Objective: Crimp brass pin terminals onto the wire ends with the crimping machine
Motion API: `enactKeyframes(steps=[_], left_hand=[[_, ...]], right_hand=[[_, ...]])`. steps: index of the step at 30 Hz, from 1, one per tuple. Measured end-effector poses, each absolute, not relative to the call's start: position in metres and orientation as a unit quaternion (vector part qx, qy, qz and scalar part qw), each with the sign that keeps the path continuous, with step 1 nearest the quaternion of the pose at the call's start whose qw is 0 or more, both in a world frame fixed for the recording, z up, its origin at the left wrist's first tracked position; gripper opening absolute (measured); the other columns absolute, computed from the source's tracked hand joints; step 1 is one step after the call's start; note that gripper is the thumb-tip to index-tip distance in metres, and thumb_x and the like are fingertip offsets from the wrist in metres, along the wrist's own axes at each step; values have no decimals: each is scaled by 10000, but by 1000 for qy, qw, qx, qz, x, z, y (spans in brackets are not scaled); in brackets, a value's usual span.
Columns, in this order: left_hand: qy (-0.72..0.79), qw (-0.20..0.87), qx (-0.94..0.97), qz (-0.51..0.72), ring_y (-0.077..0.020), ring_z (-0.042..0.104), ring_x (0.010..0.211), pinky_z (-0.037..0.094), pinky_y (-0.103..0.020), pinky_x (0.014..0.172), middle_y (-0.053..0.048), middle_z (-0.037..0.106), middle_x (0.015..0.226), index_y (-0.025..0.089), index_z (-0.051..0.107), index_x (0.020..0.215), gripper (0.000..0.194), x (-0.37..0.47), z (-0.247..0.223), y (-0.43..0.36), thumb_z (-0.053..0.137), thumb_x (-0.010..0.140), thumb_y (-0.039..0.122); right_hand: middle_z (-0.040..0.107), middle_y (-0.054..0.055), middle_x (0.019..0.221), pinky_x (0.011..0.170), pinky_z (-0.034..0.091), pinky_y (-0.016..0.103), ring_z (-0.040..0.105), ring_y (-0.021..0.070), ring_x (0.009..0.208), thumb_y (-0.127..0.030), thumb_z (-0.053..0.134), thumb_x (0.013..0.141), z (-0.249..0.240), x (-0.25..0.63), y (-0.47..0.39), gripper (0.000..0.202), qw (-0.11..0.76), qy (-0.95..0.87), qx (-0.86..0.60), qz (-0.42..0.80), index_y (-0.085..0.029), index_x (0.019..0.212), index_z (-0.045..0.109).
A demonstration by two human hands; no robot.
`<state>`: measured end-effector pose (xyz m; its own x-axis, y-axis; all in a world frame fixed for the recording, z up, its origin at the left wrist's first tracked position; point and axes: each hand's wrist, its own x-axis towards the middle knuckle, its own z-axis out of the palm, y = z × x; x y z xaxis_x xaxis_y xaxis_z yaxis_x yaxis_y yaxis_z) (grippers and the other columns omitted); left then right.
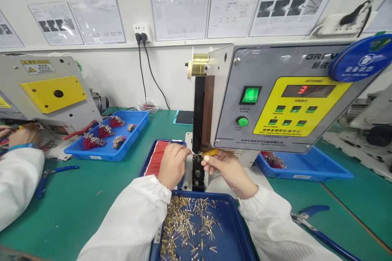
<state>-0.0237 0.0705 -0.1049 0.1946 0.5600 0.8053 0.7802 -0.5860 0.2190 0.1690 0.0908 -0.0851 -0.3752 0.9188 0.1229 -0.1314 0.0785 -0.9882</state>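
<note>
Both hands meet at the front of the grey crimping machine (225, 98), at its black upright slide (199, 118). My left hand (173, 164) is closed in a pinch, with the fingertips just left of the slide. From the right, my right hand (228, 167) pinches with thumb and index finger, a yellow-orange finger cot (211, 152) showing over the fingers. A thin, small piece lies between the two sets of fingertips, too small to name. Below the hands, a dark blue tray (237, 228) holds many loose gold metal pins (180, 220).
Behind my left hand is a tray of red wires (157, 158). Blue bins (116, 151) (318, 165) with bundled wires stand left and right. Blue-handled pliers (315, 224) lie beside my right sleeve. At left, a co-worker's hand (26, 135) is at another machine (52, 89).
</note>
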Motion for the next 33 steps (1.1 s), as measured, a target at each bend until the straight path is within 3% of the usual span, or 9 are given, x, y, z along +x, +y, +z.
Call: enactKeyframes(steps=[8,33], left_hand=[[-444,105,-764,-457,-193,502,918,433,-354,820,-61,599,915,187,594,948,210,-25,-106,71,397,939,115],[-431,121,-772,-451,-197,499,910,427,-345,814,-59,589,913,180,573,939,189,-24,-105,71,417,911,77]], right_hand=[[603,13,634,493,459,274,524,131,503,-589,677,738,-90,164,89,415,437,-631,-383,513,-187,727,572],[596,11,640,497,445,272,508,127,497,-563,653,752,-92,162,88,394,441,-620,-395,514,-184,732,545]])
